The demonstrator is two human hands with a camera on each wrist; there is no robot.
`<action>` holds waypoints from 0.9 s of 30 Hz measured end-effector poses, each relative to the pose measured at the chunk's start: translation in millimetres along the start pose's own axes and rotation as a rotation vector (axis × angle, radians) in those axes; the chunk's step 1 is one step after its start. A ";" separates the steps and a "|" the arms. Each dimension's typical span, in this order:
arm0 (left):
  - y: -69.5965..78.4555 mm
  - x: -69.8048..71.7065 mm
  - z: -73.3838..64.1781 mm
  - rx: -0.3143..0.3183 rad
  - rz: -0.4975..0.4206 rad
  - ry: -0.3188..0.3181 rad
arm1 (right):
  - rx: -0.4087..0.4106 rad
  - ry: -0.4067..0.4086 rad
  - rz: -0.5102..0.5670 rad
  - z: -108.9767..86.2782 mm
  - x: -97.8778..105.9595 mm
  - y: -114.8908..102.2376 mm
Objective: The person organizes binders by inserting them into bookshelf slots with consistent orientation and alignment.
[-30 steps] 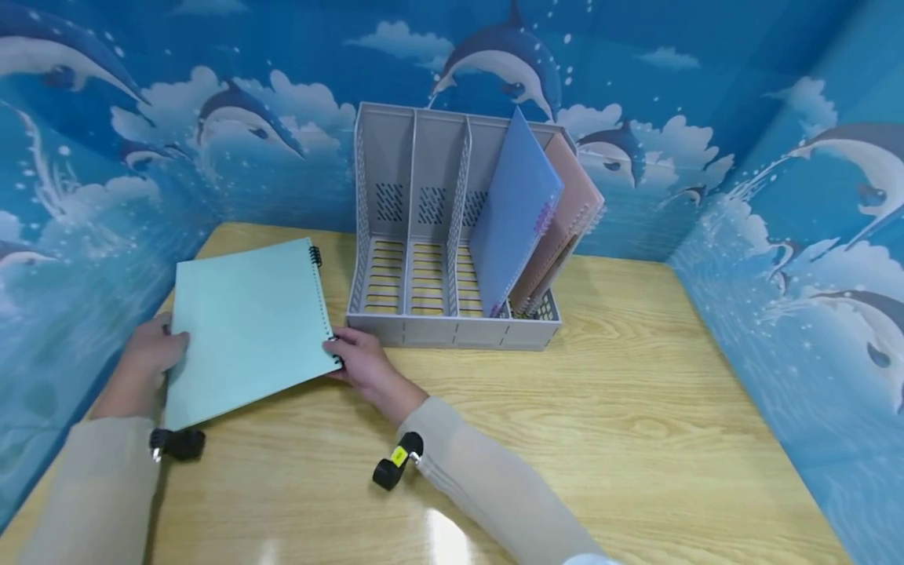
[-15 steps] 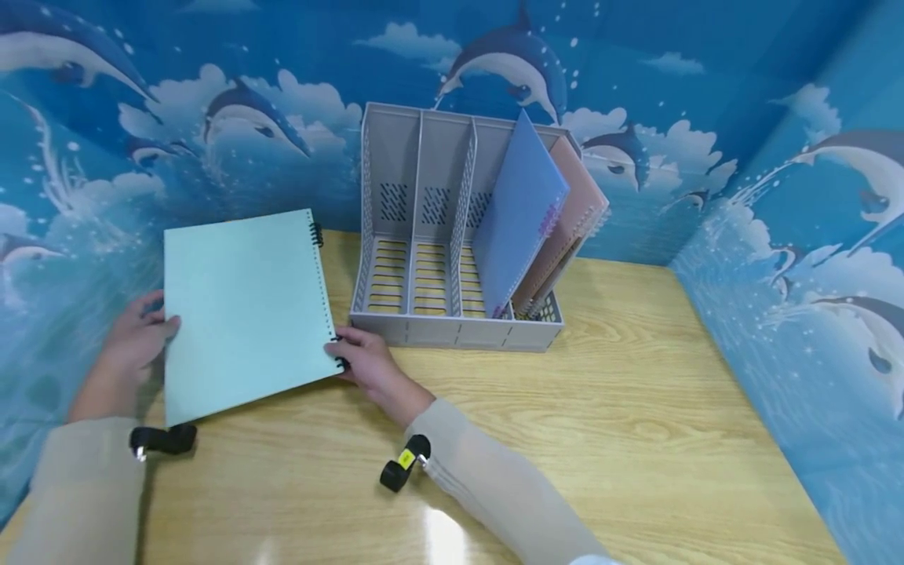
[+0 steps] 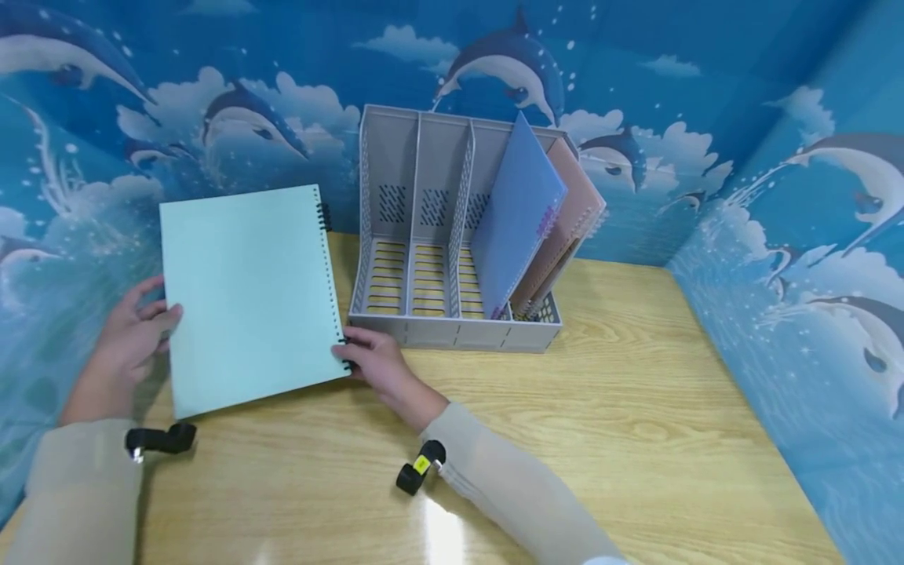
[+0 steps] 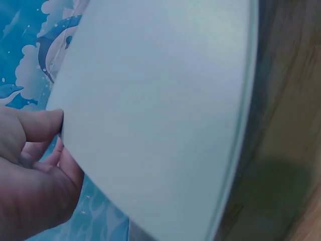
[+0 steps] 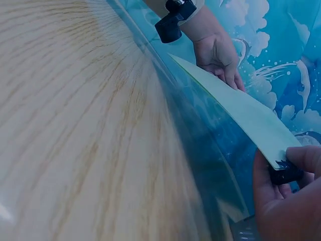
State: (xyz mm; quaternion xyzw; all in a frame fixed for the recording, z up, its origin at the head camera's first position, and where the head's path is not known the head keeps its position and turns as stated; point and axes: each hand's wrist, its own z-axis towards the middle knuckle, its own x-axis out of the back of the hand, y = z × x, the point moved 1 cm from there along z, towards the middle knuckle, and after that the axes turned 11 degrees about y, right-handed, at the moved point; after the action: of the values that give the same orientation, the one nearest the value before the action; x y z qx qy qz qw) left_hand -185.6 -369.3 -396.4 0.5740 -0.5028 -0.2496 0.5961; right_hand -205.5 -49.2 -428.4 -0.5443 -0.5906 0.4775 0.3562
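Note:
A pale mint spiral notebook (image 3: 247,298) is held up off the table at the left, its black coil on the right side. My left hand (image 3: 130,337) pinches its left edge, thumb on the cover; the left wrist view shows that thumb and the fingers behind the notebook (image 4: 155,120). At the lower right corner, by the coil, my right hand (image 3: 381,365) grips it between thumb and fingers, as the right hand (image 5: 291,196) in its wrist view also shows. Just right of that hand stands a grey file rack (image 3: 455,333) with slatted compartments.
A blue notebook (image 3: 519,220) and a pink notebook (image 3: 572,196) with clear coils lean in the rack's right compartments. Brown spiral-bound edges show below the pink one. Dolphin-printed walls (image 3: 798,259) close in the wooden table (image 3: 636,408) at the back and sides.
The mint notebook has been raised, tilting up toward the viewer, and has shifted slightly right. My left hand has moved up along its edge; my right hand keeps its grip on the corner.

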 end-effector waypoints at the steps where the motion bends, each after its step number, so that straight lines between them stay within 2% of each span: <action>1: 0.8 0.0 -0.4 -0.001 -0.027 -0.004 | 0.010 -0.003 -0.006 -0.8 1.0 -1.3; 4: 2.3 0.0 -1.6 -0.006 -0.124 -0.027 | 0.047 -0.008 -0.024 -2.5 4.2 -5.4; 8: 3.6 -2.1 -3.0 -0.011 -0.308 -0.066 | 0.096 -0.004 -0.039 -1.9 9.3 -9.1; 15: 9.2 -9.9 -5.5 -0.100 -0.585 -0.159 | 0.149 -0.006 -0.035 -2.2 24.1 -15.9; 22: 21.2 -21.9 -7.3 -0.171 -0.732 -0.254 | 0.200 -0.011 -0.060 -6.0 44.9 -23.9; 27: 29.5 -29.4 -10.4 -0.214 -0.843 -0.377 | 0.207 -0.015 -0.101 -6.4 63.0 -26.6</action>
State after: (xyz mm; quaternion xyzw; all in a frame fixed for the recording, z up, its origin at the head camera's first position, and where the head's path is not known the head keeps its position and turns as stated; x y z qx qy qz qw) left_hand -195.6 -332.7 -376.3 0.6081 -0.2970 -0.6201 0.3969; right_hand -217.2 15.1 -407.5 -0.4706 -0.5675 0.5215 0.4297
